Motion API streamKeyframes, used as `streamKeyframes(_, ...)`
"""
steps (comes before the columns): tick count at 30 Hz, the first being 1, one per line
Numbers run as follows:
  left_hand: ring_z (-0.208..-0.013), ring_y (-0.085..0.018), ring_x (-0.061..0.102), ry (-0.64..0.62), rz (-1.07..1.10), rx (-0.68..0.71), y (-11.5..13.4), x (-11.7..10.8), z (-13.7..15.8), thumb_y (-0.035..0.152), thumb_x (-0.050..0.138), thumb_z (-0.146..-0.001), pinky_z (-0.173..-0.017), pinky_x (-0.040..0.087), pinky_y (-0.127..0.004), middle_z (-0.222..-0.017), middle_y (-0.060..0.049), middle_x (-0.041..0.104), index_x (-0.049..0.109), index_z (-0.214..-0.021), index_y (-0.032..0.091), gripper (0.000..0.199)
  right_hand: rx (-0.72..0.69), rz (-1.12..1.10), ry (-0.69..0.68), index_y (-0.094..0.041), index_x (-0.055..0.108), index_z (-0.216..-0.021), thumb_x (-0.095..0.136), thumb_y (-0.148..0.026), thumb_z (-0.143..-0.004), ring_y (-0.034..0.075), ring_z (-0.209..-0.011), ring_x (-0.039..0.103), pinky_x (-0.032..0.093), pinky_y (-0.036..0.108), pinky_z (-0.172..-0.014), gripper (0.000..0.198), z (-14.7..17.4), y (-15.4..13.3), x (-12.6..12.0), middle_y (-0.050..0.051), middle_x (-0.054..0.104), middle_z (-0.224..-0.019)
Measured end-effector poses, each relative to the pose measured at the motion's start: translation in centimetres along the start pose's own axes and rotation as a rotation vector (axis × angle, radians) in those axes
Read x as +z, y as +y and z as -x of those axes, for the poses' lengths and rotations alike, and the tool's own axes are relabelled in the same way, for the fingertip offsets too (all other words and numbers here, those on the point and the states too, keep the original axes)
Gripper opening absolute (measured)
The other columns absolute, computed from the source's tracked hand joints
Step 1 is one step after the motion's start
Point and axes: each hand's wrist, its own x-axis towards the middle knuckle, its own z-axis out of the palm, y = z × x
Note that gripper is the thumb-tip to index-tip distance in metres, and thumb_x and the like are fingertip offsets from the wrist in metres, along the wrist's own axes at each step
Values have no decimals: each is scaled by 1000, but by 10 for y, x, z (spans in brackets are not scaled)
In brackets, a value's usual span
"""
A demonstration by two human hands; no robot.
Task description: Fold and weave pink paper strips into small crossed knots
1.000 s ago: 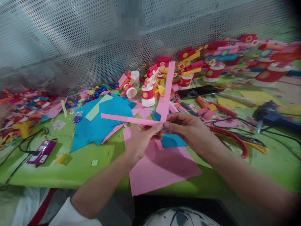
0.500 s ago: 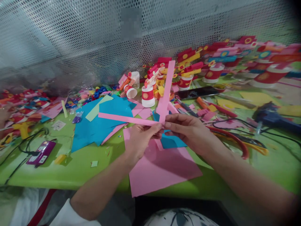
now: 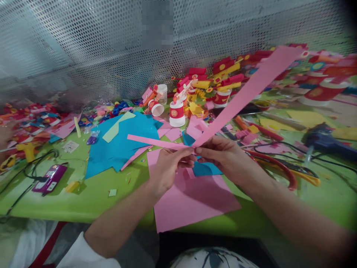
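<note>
My left hand [image 3: 174, 163] pinches a pink paper strip [image 3: 245, 100] close to where two lengths of it meet. Touching it from the other side, my right hand [image 3: 220, 150] grips the same place between thumb and fingers. One length points left over blue paper [image 3: 97, 160]; the wider-looking one slants up to the far right. Whether it is one folded strip or two joined is hidden by my fingers. A large pink sheet [image 3: 195, 204] lies beneath my hands, overhanging the table's front edge.
Decorated paper cups [image 3: 177, 115] stand at the back before a perforated metal screen [image 3: 111, 56]. A glue gun [image 3: 323, 136] and red-handled pliers [image 3: 290, 178] lie at right. A purple power strip [image 3: 51, 178] with black cables sits at left. A person's hand [image 3: 5, 134] shows at the far left.
The upright length of pink strip has swung over to the right and toward the camera, now slanting. The left-pointing length has shifted slightly right. Both hands keep their hold at the same spot.
</note>
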Motion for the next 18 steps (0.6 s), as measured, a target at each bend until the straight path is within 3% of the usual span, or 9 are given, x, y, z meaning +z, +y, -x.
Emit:
streamKeyframes(5,-59,-11,62,5,-11,-14,1,1,0,32,80,-74,-63,52,-26,-67,-5,71,77,-73,14,19,15,13,-37,-25,77,-89,86,-34,-73,17,-74,69,57,33,-72,20,0,1,-1,0,76,-84)
streamKeyframes(11,-59,-12,62,29,-35,43,-2,3,0,33,81,-73,-64,53,-27,-67,-4,71,77,-76,14,19,36,46,-14,-22,75,-83,87,-36,-71,17,-72,68,57,33,-71,22,-1,-1,1,1,74,-80)
streamKeyframes(18,-57,-11,61,5,-30,42,-1,1,-2,32,80,-75,-62,52,-25,-68,-5,71,77,-77,13,20,-45,87,32,-25,77,-84,87,-41,-71,16,-72,68,55,30,-67,23,-1,0,2,1,74,-82)
